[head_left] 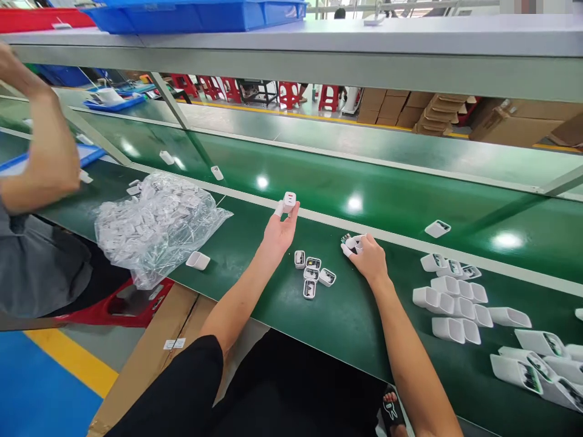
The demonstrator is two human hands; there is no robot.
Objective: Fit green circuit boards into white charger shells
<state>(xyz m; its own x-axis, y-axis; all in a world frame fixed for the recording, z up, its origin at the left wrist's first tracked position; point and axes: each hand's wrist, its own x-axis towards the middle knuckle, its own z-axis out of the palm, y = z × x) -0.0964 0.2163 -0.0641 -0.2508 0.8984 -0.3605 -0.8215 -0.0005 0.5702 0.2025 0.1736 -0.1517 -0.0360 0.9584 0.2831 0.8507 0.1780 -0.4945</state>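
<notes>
My left hand [279, 233], a white cover on one fingertip, is closed on a white charger [289, 201] whose ports face me, raised over the belt's far edge. To the right, my right hand [370, 258] pinches a small circuit board [346, 239] low above the green surface. White finger covers hide part of that board, and what else lies in the grip I cannot make out. Between my arms stands a small cluster of white open-ended charger caps [311, 274] with dark parts inside.
Several white charger housings [449, 297] stand in groups at right, some with boards inside. A clear plastic bag [159, 218] of small white parts lies at left, near a lone housing [198, 261]. A co-worker's arm [50, 145] reaches in at far left. An overhead shelf [346, 67] carries a blue tray [195, 17].
</notes>
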